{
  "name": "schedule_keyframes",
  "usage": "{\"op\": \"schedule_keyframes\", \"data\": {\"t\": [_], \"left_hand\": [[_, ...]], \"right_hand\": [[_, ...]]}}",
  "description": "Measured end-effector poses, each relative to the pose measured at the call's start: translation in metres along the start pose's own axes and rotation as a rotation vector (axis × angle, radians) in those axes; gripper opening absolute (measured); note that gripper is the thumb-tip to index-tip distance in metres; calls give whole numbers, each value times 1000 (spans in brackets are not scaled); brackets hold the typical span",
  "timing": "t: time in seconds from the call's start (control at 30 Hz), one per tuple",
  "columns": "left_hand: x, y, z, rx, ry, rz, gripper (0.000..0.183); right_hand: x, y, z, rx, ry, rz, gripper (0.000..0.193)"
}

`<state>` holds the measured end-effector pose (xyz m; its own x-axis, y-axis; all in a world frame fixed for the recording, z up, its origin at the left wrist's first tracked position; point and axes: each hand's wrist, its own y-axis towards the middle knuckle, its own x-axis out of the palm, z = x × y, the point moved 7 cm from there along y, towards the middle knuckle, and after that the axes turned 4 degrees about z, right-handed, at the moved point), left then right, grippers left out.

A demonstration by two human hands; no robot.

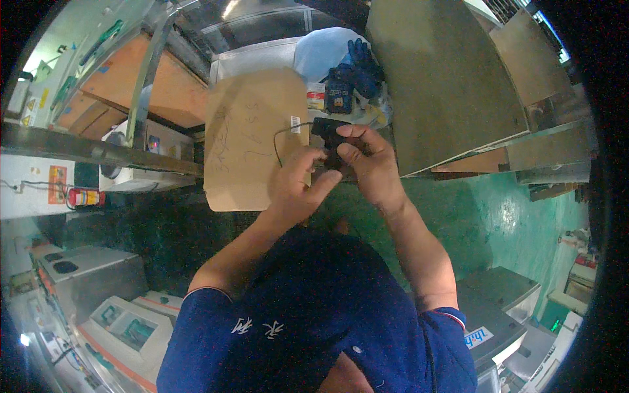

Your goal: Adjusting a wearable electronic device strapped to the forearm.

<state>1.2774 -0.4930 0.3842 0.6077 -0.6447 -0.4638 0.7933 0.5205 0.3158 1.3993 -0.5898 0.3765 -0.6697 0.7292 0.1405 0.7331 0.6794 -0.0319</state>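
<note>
In front of my chest I hold a small black device (329,133) with a thin dark cable (278,139), which loops out from its left side over the cardboard. My right hand (372,162) pinches the device's right side between thumb and fingers. Closed around its lower left part is my left hand (303,182), its thumb stretched toward the right hand. The fingers hide much of the device, so I cannot make out its exact kind. Just left of it lies a large brown cardboard piece (249,157) with handwriting and a small white label.
Beyond the device are a dark blue pack (339,98), a red-and-white box (316,98), dark gloves (362,69) and a pale blue plastic bag (321,52). A large greenish-grey board (445,85) stands at right. A metal frame (98,152) runs along the left.
</note>
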Motion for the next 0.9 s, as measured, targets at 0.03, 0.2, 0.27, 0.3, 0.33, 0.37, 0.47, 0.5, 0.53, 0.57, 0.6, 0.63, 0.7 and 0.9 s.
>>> {"op": "schedule_keyframes", "data": {"t": [0.03, 0.2, 0.27, 0.3, 0.33, 0.37, 0.47, 0.5, 0.53, 0.57, 0.6, 0.63, 0.7, 0.9], "left_hand": [[1, -1, -2, -1, -1, 5, 25], [8, -7, 9, 235, 25, -35, 21], [9, -20, -10, 127, -8, -109, 19], [14, -29, -24, 29, -48, -192, 18], [12, -39, -32, 24, -48, -191, 18], [3, -48, -42, -7, -9, -124, 18], [-20, -69, -78, -100, 51, 25, 18], [-31, -72, -87, -151, 78, 108, 18], [-35, -71, -90, -151, 76, 100, 18], [-43, -71, -106, -353, -2, 162, 18], [-45, -73, -121, -552, -92, 226, 18], [-45, -72, -126, -550, -105, 220, 18], [-42, -70, -133, -591, -183, 236, 19], [6, -23, -64, -400, -393, 56, 26]], "right_hand": [[1, -1, -4, -1, -56, 9, 24], [-15, -7, 25, 72, 162, -17, 27], [-23, -9, 33, 115, 304, -71, 29], [-32, -10, 36, 131, 408, -54, 29], [-33, -10, 36, 148, 513, -38, 29], [-36, -11, 31, 174, 578, 9, 23], [-55, -13, 35, 189, 511, 130, 17], [-69, -12, 40, 120, 456, 179, 13], [-78, -12, 43, 122, 456, 187, 13], [-85, -13, 41, 82, 453, 149, 16], [-92, -14, 37, 37, 437, 109, 19], [-97, -15, 40, 34, 426, 117, 19], [-102, -18, 36, -64, 182, 87, 25], [-77, -36, 12, -154, 59, -33, 25]]}}
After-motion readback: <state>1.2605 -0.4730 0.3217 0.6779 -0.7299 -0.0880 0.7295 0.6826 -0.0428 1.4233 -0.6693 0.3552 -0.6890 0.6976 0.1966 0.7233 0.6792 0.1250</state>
